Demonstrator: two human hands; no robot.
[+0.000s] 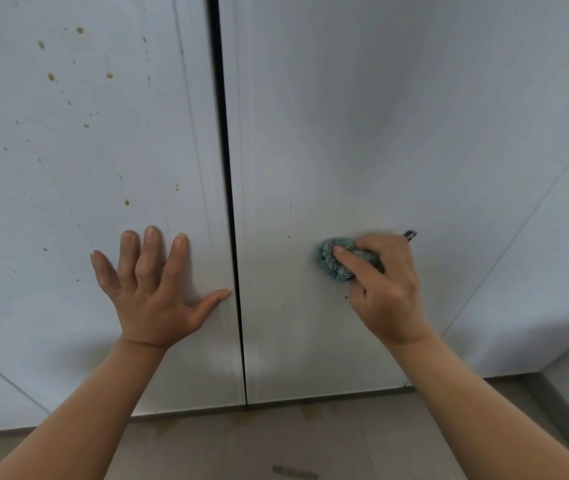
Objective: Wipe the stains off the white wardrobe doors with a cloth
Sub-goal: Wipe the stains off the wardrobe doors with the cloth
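Two white wardrobe doors fill the view, split by a dark vertical gap. The left door (68,150) carries several brown stains (51,76) spattered across its upper and middle part. The right door (380,133) shows only a few faint specks near the gap. My left hand (151,289) lies flat on the left door with fingers spread, thumb near the gap. My right hand (387,285) grips a bunched blue-green cloth (330,259) and presses it against the right door, low down. A dark loop of the cloth sticks out above the knuckles.
The doors' bottom edges meet a beige tiled floor (276,441) with faint brown marks below the gap. A white side panel (536,289) stands at the right. A dark object shows at the bottom left corner.
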